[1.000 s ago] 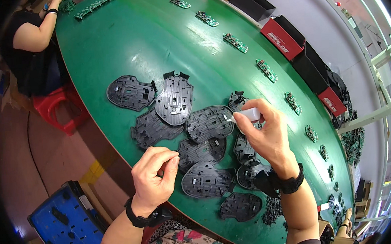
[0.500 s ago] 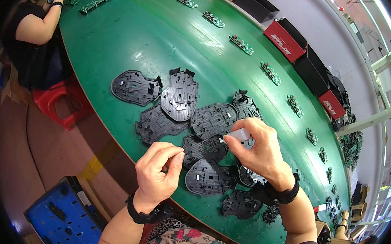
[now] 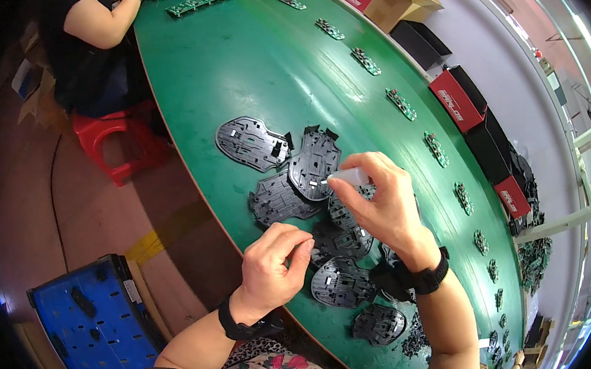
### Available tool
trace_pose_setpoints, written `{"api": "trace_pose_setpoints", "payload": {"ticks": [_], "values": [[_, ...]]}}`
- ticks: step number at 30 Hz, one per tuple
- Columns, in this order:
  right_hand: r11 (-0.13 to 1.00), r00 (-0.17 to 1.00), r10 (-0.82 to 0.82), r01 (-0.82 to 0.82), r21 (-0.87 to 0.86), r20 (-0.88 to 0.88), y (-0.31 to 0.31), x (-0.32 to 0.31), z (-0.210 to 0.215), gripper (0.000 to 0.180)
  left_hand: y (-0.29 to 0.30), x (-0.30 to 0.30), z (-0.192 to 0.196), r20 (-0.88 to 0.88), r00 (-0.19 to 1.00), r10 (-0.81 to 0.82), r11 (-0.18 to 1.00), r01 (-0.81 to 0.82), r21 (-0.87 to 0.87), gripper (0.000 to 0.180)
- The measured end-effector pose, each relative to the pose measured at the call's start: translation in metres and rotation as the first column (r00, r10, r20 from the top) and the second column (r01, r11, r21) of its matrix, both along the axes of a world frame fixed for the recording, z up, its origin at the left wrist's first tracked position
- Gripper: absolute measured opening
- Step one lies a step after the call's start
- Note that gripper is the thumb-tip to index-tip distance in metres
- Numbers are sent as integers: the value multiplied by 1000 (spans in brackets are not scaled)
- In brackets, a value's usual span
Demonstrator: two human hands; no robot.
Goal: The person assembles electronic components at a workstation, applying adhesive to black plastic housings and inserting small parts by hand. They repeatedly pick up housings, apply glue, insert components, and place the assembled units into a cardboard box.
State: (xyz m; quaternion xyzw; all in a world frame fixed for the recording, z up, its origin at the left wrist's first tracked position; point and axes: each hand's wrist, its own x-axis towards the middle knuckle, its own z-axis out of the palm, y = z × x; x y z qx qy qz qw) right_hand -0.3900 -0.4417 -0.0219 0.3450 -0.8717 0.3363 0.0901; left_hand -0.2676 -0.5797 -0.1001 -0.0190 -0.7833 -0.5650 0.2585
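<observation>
My left hand (image 3: 277, 266) has thumb and fingertips pressed together, on what I cannot tell. Above the overlapping black plastic shell (image 3: 313, 163), the small white bottle (image 3: 355, 175), pinched in my right hand (image 3: 389, 203), could drip astray if squeezed too hard.

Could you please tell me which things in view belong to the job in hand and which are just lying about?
Seemingly in the job:
white bottle, in the right hand
black plastic plates, near the left hand

Seemingly lying about:
blue box, beside the table
cardboard box, at its far side
</observation>
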Motion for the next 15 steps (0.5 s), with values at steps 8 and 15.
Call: {"api": "trace_pose_setpoints", "payload": {"ticks": [8,15], "values": [[998,1000,2,-3,60,16,-17,-4,-1,21,-3,-1,-1,-8,1000,-3,1000,3,17,5],[1000,998,-23,23,7,54,-24,-7,7,21,-6,-3,2,-17,1000,-16,1000,16,17,5]]}}
